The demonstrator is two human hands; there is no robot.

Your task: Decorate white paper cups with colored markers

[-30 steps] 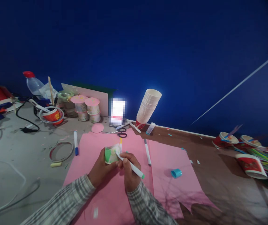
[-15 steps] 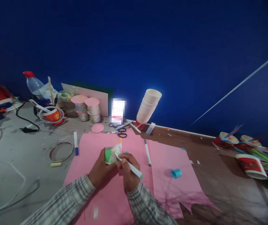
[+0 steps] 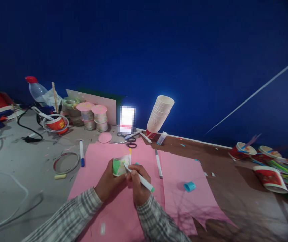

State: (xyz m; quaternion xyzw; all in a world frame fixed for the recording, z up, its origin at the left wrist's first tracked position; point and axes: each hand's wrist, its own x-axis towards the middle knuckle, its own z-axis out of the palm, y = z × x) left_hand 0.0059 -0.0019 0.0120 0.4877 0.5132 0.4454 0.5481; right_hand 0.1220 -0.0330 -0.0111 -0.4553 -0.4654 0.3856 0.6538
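My left hand [image 3: 108, 183] is closed around a small white paper cup [image 3: 118, 168], which carries green patches and some yellowish marks. In my right hand [image 3: 139, 183] is a white marker [image 3: 146, 184] with a green end, held like a pen. Its tip meets the cup's side, or comes very close to it. Both hands are over pink paper sheets [image 3: 116, 215]. Scissors [image 3: 124, 142] with black handles lie just beyond the cup. A grey-capped marker [image 3: 158, 164] lies to the right of my hands, and a blue-capped marker [image 3: 82, 154] to the left.
Behind stand pink-topped paper spools [image 3: 99, 117] and a tall leaning stack of paper cups [image 3: 159, 114]. A tape roll [image 3: 65, 163] lies at left. On the right are a turquoise ring [image 3: 189, 186] and a tipped red cup [image 3: 270, 179]. A blue wall [image 3: 144, 50] closes the back.
The marker tip and right fingers have shifted very slightly against the cup. Both hands keep their hold, and the surroundings look the same.
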